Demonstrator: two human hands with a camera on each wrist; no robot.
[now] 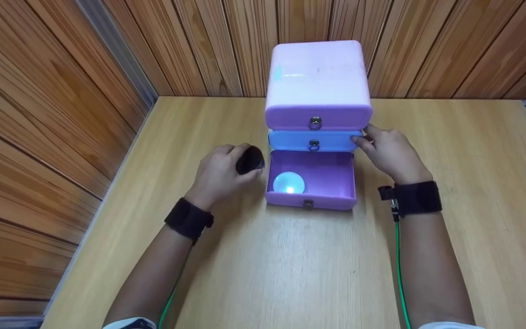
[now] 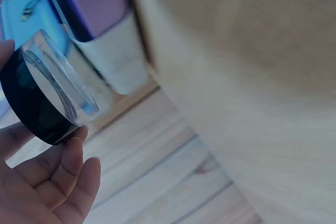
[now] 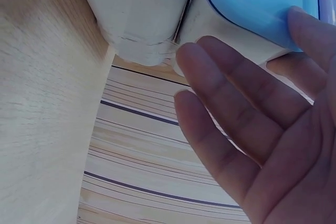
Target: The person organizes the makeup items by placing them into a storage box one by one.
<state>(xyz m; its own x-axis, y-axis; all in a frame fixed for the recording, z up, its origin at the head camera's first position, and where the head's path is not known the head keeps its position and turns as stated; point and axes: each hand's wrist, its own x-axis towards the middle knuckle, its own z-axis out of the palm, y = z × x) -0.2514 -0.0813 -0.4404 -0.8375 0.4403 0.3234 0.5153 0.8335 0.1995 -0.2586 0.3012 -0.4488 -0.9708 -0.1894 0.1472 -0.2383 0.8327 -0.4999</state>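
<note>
My left hand grips a small round jar with a black lid and a clear body, held tilted left of the drawer cabinet. On the cabinet's right side is my right hand, its thumb touching the right end of the blue middle drawer. In the right wrist view the index finger lies along the cabinet's side, and the other fingers extend loosely. The purple bottom drawer is pulled out. A round, pale-blue shiny object sits at its left front.
The cabinet's purple top drawer is in. Each drawer front carries a small metal ring pull. Wood-plank walls stand behind and to the left of the wooden table. Green cables run along both forearms.
</note>
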